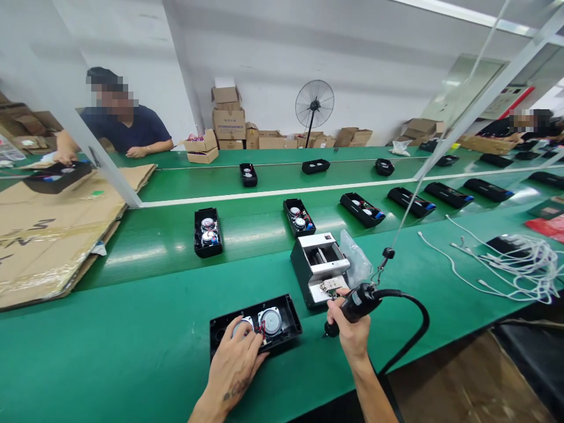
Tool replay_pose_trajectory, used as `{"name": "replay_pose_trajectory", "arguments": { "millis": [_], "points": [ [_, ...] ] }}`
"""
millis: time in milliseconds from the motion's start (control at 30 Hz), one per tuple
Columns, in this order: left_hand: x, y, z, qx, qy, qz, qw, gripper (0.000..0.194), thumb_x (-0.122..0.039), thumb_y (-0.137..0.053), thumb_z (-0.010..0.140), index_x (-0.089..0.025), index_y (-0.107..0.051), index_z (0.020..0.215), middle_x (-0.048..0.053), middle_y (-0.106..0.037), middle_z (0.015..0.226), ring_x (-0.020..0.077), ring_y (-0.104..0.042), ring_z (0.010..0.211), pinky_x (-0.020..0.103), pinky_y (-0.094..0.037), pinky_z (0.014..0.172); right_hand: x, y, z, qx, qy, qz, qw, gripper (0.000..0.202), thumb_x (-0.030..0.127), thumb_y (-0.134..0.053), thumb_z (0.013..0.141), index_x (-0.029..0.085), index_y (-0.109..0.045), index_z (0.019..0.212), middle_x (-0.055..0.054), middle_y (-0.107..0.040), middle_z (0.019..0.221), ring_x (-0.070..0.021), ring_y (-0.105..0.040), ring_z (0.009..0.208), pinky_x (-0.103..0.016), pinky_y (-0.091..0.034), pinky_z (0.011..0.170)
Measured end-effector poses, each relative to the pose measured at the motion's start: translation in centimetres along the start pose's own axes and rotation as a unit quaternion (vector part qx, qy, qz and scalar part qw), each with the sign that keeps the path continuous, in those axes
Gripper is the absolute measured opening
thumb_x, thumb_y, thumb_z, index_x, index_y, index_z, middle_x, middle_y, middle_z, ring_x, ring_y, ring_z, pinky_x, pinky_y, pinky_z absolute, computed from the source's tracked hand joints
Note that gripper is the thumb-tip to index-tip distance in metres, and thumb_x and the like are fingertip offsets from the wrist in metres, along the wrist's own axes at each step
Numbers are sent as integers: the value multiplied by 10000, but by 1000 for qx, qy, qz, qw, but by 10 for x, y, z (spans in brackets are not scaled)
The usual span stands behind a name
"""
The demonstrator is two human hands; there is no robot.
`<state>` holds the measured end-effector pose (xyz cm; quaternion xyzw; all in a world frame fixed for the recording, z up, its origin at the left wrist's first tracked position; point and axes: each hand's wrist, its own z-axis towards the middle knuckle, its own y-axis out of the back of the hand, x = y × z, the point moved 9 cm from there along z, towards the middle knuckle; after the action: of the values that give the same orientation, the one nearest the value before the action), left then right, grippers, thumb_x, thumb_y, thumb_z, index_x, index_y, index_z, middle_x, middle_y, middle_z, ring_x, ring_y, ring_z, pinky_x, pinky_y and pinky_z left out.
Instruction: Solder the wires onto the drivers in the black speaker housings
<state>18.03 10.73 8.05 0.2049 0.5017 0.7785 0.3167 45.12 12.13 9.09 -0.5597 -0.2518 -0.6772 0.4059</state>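
Observation:
On the green bench lies a black speaker housing (291, 335) with two round drivers in it and thin red wires between them. My left hand (238, 358) bends over its near side, fingers on the left driver (245, 324) and thumb at the near wall. That driver is partly covered by my fingers. Wrapped in my right hand (350, 329) is a black electric screwdriver (359, 302), which hangs from a cord and trails a thick black cable. Its tip points down, right of the housing and apart from it. Just behind stands a screw feeder (326, 264), close to my right fingertips.
A clear plastic bag (355, 258) lies beside the feeder. Several speaker housings (208, 232) stand along the green conveyor (247, 211). White cables (529, 270) are heaped at right, flattened cardboard (57, 235) at left. A co-worker (126, 126) across the line touches another housing.

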Motion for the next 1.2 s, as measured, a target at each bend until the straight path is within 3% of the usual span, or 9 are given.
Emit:
{"name": "replay_pose_trajectory", "arguments": {
  "millis": [167, 367, 467, 600, 667, 767, 900, 1033, 1200],
  "points": [
    [-2, 1, 0, -6, -5, 4, 1000, 82, -249, -672, 1014, -218, -641, 945, 16, -698, 833, 263, -674, 942, 531, -522, 1098, -6, 9, 0, -19, -8, 5, 1000, 272, 352, -819, 834, 245, -658, 1026, 75, -595, 552, -190, -552, 448, -369, -501, 536],
    [2, 3, 0, -21, 4, 0, 1000, 94, -286, -613, 1047, -223, -650, 989, 23, -715, 836, 268, -679, 934, 517, -516, 1077, 0, 4, 2, -5, -8, 51, 999, 305, 370, -871, 801, 230, -618, 898, 71, -562, 529, -168, -510, 400, -319, -439, 428],
    [3, 5, 0, -36, 3, -1, 999, 153, -287, -527, 1082, -215, -657, 1050, 27, -736, 848, 267, -688, 923, 502, -528, 1037, 21, 9, 16, -26, 19, 63, 998, 362, 406, -878, 807, 239, -573, 910, 91, -542, 527, -149, -495, 393, -303, -430, 434],
    [-1, 4, 6, -39, -7, 5, 999, 195, -245, -491, 1087, -213, -658, 1183, 22, -746, 825, 259, -695, 890, 498, -535, 1030, 64, 24, 39, -113, 112, 83, 984, 402, 379, -832, 862, 252, -520, 1082, 129, -554, 552, -130, -516, 440, -302, -469, 541],
    [-4, 2, 11, -36, -12, -9, 999, 174, -232, -510, 1083, -228, -661, 1167, 5, -736, 790, 246, -692, 842, 486, -543, 1022, 75, 21, 49, -123, 141, 71, 980, 390, 364, -812, 873, 237, -505, 1077, 126, -575, 554, -124, -527, 449, -306, -479, 575],
    [-5, 2, 15, -44, -15, -38, 998, 146, -262, -540, 1088, -240, -663, 1013, -4, -728, 770, 230, -687, 809, 464, -559, 1002, 73, 9, 59, -95, 131, 41, 986, 366, 361, -797, 876, 234, -485, 1020, 118, -590, 543, -118, -533, 451, -307, -483, 584],
    [-5, 1, 14, -58, -3, -55, 997, 249, -324, -539, 1105, -235, -636, 895, -7, -705, 747, 224, -675, 790, 464, -568, 989, 62, -6, 56, -24, 97, 24, 995, 373, 347, -845, 832, 215, -533, 986, 102, -586, 535, -118, -519, 426, -289, -453, 498],
    [-6, 1, 12, -67, 10, -66, 996, 277, -320, -537, 1108, -225, -633, 866, -5, -696, 735, 222, -670, 786, 467, -577, 983, 62, -32, 29, 69, 58, 109, 990, 359, 365, -823, 883, 235, -535, 1053, 129, -522, 529, -109, -468, 380, -255, -410, 414],
    [-4, -8, 10, -53, 23, -87, 995, 235, -323, -596, 1080, -224, -649, 874, 8, -716, 755, 234, -691, 819, 476, -589, 972, 67, -71, -19, 117, 52, 230, 965, 239, 354, -730, 984, 274, -529, 1084, 130, -460, 568, -100, -425, 393, -233, -413, 405]
  ]
}}
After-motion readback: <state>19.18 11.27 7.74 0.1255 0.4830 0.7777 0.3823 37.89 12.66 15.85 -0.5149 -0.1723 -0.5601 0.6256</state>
